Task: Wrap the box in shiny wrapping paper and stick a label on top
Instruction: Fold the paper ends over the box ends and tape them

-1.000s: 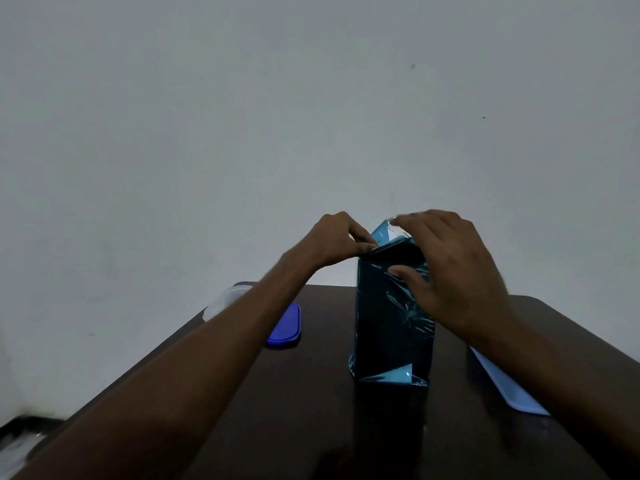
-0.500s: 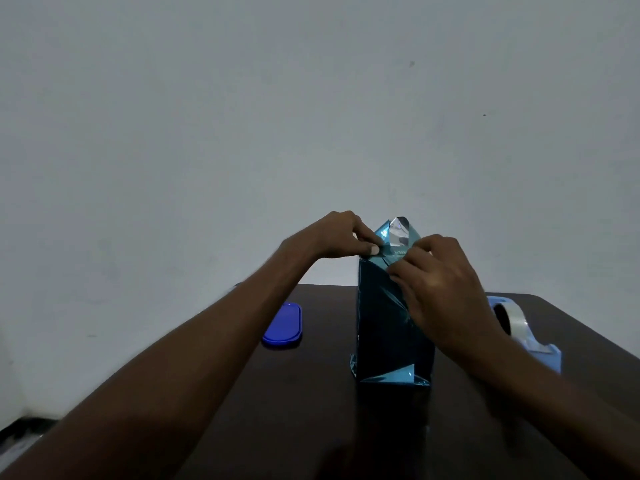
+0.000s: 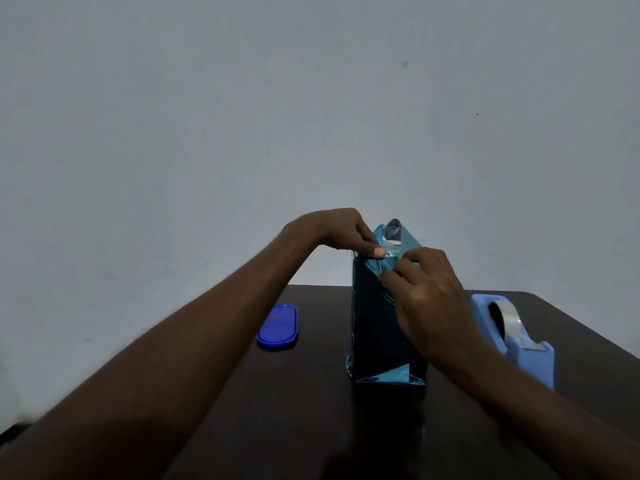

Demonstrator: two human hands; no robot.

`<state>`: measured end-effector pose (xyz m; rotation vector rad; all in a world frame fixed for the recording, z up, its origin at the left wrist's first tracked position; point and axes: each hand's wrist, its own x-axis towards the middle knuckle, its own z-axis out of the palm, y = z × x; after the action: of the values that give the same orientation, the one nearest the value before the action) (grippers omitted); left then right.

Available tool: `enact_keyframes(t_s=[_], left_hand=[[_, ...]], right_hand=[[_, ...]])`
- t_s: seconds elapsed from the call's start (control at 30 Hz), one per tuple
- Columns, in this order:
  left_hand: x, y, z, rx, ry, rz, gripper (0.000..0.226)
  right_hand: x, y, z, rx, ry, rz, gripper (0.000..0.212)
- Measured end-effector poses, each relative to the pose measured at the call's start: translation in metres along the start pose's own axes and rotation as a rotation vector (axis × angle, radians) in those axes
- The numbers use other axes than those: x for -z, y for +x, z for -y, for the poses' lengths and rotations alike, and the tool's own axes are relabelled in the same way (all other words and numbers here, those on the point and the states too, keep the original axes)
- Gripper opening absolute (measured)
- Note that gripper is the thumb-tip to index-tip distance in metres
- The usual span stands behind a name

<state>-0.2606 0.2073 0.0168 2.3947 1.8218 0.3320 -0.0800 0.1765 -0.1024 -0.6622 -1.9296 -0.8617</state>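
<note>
A tall box (image 3: 375,327) wrapped in shiny blue paper stands upright on the dark table (image 3: 311,410). At its top the paper ends in a loose pointed flap (image 3: 398,237) that sticks up, silver inside. My left hand (image 3: 341,232) pinches the paper at the box's top left edge, thumb pressed on the fold. My right hand (image 3: 427,299) lies against the box's upper right front, its fingertips pinching the paper fold just below the flap. No label is in view.
A light blue tape dispenser (image 3: 512,337) with a clear roll stands to the right of the box, close to my right forearm. A dark blue oval lid (image 3: 278,326) lies flat to the left. A plain grey wall rises behind the table's far edge.
My right hand has slid down from the box's top to its upper front, uncovering the upright flap and the tape dispenser. My left hand has stayed at the top left edge.
</note>
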Motion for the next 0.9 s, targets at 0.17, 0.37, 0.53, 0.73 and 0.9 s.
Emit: enact_keyframes(t_s=[0.17, 0.37, 0.53, 0.73, 0.9], left_hand=[[0.003, 0.003, 0.001, 0.036, -0.084, 0.040, 0.042], [0.000, 0.004, 0.004, 0.044, -0.134, 0.024, 0.041], [-0.004, 0.002, 0.006, 0.037, -0.188, -0.016, 0.044], [-0.009, -0.001, 0.007, 0.034, -0.302, -0.033, 0.040], [-0.014, -0.001, 0.004, 0.036, -0.413, -0.045, 0.040]], right_hand=[[0.000, -0.005, 0.002, -0.013, 0.015, 0.015, 0.026], [0.016, 0.000, -0.003, -0.124, 0.200, -0.151, 0.025], [0.019, 0.017, -0.030, -0.437, 0.331, -0.161, 0.025], [0.001, 0.010, -0.061, -0.912, 0.593, 0.239, 0.026], [-0.006, 0.008, -0.059, -1.057, 0.821, 0.233, 0.034]])
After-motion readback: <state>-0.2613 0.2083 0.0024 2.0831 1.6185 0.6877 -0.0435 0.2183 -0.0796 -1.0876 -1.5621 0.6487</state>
